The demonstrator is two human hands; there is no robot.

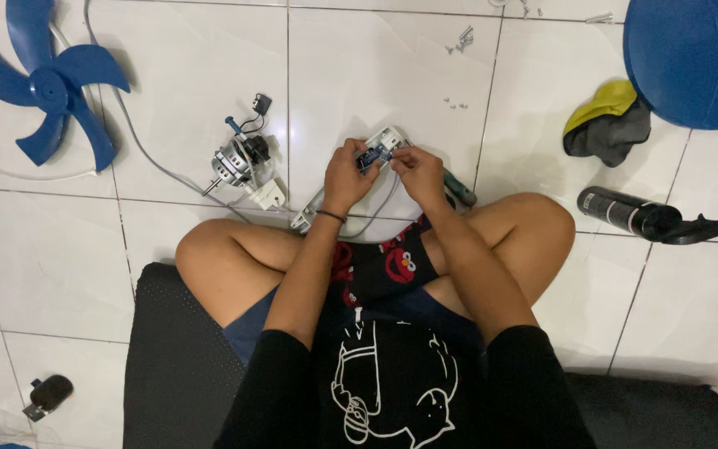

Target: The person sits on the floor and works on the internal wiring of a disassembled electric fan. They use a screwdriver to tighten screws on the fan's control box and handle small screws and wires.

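Light: bright, even, from overhead.
Glare: soft sheen on white floor tiles (392,75).
Shadows: faint.
Focus: sharp throughout.

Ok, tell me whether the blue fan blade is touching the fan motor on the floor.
Apart. The head view shows the blue fan blade lying at the upper left and the fan motor well to its right, with bare white tile between them.

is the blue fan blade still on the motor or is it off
Off. The blue fan blade lies flat on the floor tiles, apart from the motor, whose shaft is bare.
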